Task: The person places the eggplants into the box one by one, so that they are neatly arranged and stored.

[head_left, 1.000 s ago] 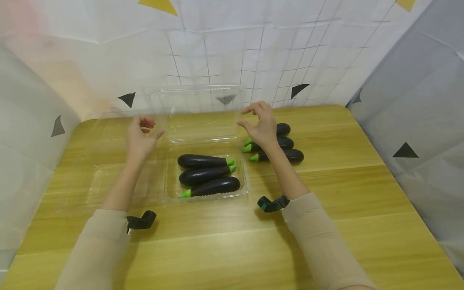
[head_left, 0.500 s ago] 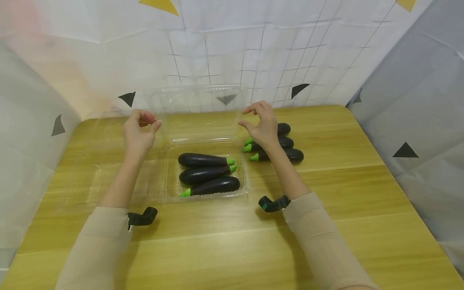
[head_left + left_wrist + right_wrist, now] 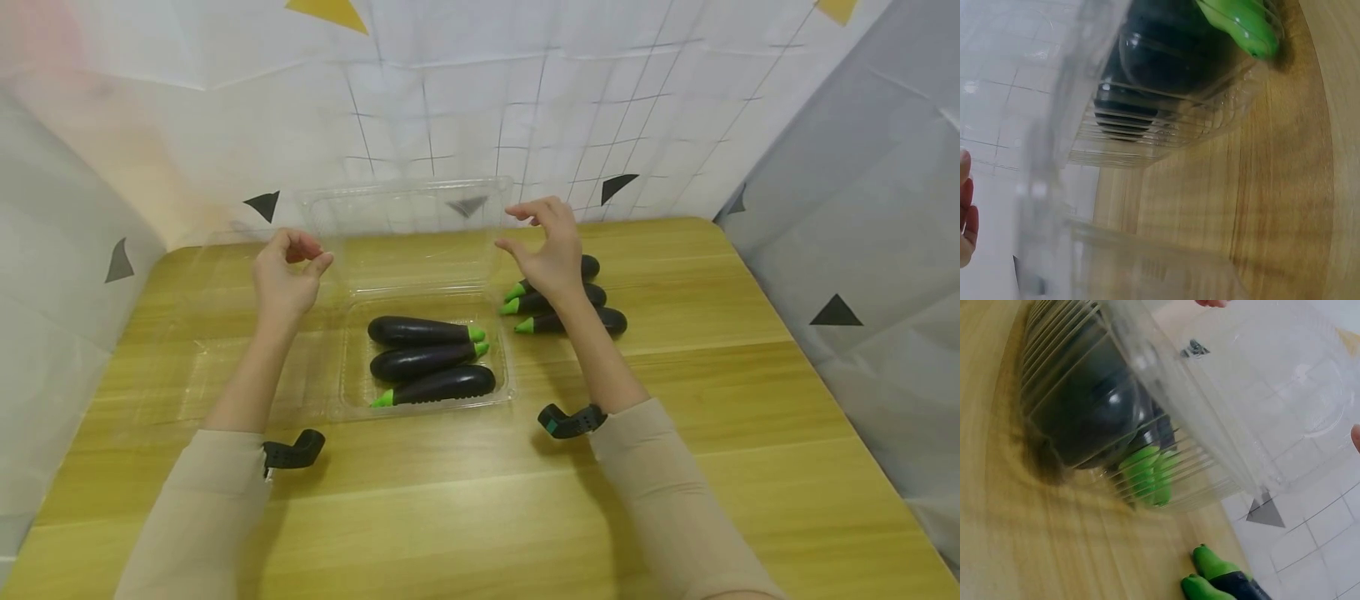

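A clear plastic clamshell container (image 3: 424, 408) stands on the table with three dark eggplants (image 3: 432, 385) lying in its base. The raised clear lid (image 3: 416, 258) leans back behind the base. At the lid's left edge, my left hand (image 3: 287, 279) pinches with thumb and finger. My right hand (image 3: 550, 257) is beside the lid's right edge, thumb and fingers spread apart. In the right wrist view, green stem ends (image 3: 1147, 475) show through the ribbed wall. The left wrist view catches only the fingers (image 3: 966, 219) at its left border.
Three more eggplants (image 3: 573, 322) lie to the right of the container, partly behind my right forearm. A second clear container (image 3: 225, 375) stands open on the left, partly behind my left arm. White sheeting (image 3: 630, 92) rises behind the wooden table (image 3: 480, 517).
My left hand has moved slightly up and left, its thumb and finger closing at the lid's edge. My right hand has shifted up and right, its fingers spreading wider.
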The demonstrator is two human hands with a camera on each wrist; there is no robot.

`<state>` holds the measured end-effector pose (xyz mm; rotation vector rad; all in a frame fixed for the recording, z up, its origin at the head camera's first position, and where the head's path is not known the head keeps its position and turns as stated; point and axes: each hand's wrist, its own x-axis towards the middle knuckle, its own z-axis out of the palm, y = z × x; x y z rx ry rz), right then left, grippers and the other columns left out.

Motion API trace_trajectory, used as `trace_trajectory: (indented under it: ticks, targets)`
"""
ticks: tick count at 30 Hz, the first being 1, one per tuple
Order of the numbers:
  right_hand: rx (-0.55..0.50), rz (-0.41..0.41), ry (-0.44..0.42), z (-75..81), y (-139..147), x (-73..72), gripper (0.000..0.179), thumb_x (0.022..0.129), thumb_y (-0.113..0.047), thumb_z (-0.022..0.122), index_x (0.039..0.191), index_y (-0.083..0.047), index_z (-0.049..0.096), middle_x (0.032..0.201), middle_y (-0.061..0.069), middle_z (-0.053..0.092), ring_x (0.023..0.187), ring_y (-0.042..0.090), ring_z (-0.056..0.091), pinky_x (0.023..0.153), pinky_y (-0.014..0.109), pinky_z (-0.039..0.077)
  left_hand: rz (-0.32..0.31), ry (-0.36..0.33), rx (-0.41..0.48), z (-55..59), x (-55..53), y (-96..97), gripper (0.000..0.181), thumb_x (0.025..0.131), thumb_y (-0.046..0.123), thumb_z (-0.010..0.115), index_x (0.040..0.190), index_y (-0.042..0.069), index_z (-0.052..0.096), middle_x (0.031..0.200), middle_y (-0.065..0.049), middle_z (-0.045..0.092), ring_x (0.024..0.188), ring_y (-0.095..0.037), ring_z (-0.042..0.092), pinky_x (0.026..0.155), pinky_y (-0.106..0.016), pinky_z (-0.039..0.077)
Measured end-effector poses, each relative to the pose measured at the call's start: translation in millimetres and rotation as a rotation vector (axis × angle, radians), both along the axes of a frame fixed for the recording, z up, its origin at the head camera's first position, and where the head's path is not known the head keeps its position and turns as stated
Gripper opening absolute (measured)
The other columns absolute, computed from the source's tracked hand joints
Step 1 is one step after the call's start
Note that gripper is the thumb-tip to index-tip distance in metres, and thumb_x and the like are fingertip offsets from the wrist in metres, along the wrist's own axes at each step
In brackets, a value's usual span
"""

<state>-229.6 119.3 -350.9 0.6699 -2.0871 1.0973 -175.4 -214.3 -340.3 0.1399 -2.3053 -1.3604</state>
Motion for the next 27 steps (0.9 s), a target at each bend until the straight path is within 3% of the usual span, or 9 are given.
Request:
trace_trajectory:
  ticks: [9, 20, 27]
  targets:
    - [-0.051, 0.018, 0.044, 6.6, -4, 0.8, 0.045, 0.067, -0.006, 0.088, 0.109, -0.003, 0.070, 0.092, 0.013, 0.061, 0.087, 0.028, 0.051, 0.077, 0.031, 0.043, 0.001, 0.000, 0.002, -0.4, 1.3, -0.4, 0.018, 0.082, 0.001, 0.074, 0.086, 0.001, 0.057, 0.077, 0.006, 0.056, 0.078, -0.009, 0.051, 0.078, -0.020, 0.042]
    - [-0.093, 0.032, 0.060, 12.5, -9, 3.4, 0.026, 0.074, -0.004, 0.083, 0.094, -0.001, 0.069, 0.091, 0.011, 0.063, 0.088, 0.026, 0.053, 0.077, 0.030, 0.044, -0.012, 0.008, -0.009, -1.3, 3.8, -2.5, 0.016, 0.083, 0.004, 0.074, 0.087, 0.001, 0.059, 0.084, -0.008, 0.062, 0.079, -0.012, 0.052, 0.080, -0.021, 0.043]
    - [-0.068, 0.033, 0.055, 14.1, -9, 5.1, 0.023, 0.075, -0.004, 0.082, 0.094, -0.001, 0.068, 0.090, 0.011, 0.062, 0.088, 0.026, 0.052, 0.077, 0.032, 0.044, -0.045, 0.007, -0.013, 0.2, 4.2, -5.2, 0.021, 0.082, 0.005, 0.076, 0.095, 0.001, 0.059, 0.087, -0.004, 0.062, 0.084, -0.009, 0.053, 0.086, -0.027, 0.044]
